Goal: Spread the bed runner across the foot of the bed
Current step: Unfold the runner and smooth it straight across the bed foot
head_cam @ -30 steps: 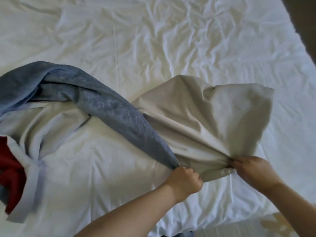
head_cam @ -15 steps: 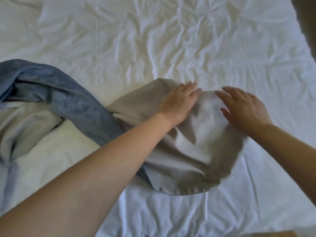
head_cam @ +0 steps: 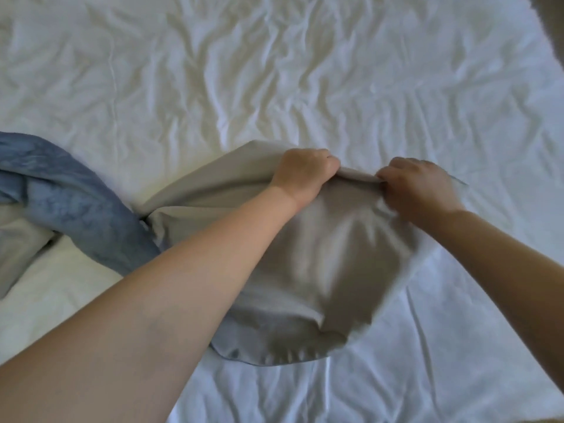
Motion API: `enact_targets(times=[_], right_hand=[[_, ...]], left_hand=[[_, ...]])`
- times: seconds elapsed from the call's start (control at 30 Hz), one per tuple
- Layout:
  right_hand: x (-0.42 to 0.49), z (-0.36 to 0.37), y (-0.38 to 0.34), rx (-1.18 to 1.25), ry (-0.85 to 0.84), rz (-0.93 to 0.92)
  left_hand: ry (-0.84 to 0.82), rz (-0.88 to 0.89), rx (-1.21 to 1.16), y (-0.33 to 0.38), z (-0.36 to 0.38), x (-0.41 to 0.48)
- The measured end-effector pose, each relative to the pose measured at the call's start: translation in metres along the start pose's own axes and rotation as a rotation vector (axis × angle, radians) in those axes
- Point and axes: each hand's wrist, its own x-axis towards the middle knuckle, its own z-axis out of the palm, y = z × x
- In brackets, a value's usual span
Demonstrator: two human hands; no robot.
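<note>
Wrinkled white sheet [head_cam: 274,71] around the bunched bed runner [head_cam: 323,270].

Bare left hand [head_cam: 305,175] and bare right hand [head_cam: 418,190]; the left forearm [head_cam: 183,285] and right forearm [head_cam: 503,270] are uncovered to the edge of view.

Blue-and-beige bed runner [head_cam: 320,254], white sheet [head_cam: 274,71]

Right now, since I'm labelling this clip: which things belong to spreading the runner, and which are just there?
Job: bed runner, grey underside up; left hand and right hand gripping its edge; white bed sheet.
Just there: dark floor strip beyond the bed's corner.
</note>
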Motion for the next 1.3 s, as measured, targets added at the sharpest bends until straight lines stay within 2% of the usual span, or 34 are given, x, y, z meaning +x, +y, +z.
enact_targets(times=[0.3,0.53,0.67,0.8,0.9,1.1,1.17,1.3], right_hand=[[-0.082,-0.012,0.084,-0.050,0.001,0.209],[-0.135,-0.036,0.124,-0.049,-0.080,0.370],[-0.153,-0.038,0.122,-0.061,-0.093,0.471],[-0.140,-0.039,0.112,-0.057,-0.130,0.525],[-0.123,-0.044,0.094,-0.019,-0.047,0.532],[-0.062,-0.044,0.000,0.061,0.068,0.246],[-0.039,-0.041,-0.048,0.109,0.081,0.135],[0.011,-0.033,-0.150,0.198,-0.034,-0.043]], left_hand=[[-0.013,0.146,0.035,0.108,-0.012,0.069],[0.013,0.279,0.015,0.172,-0.022,0.089],[0.010,0.330,-0.035,0.187,-0.025,0.086],[0.055,0.351,-0.079,0.159,-0.021,0.071],[0.084,0.321,-0.147,0.118,-0.021,0.050],[0.198,0.225,-0.255,0.008,-0.035,-0.032],[0.145,0.140,-0.212,-0.036,-0.038,-0.065],[0.106,-0.009,-0.150,-0.123,-0.046,-0.131]])
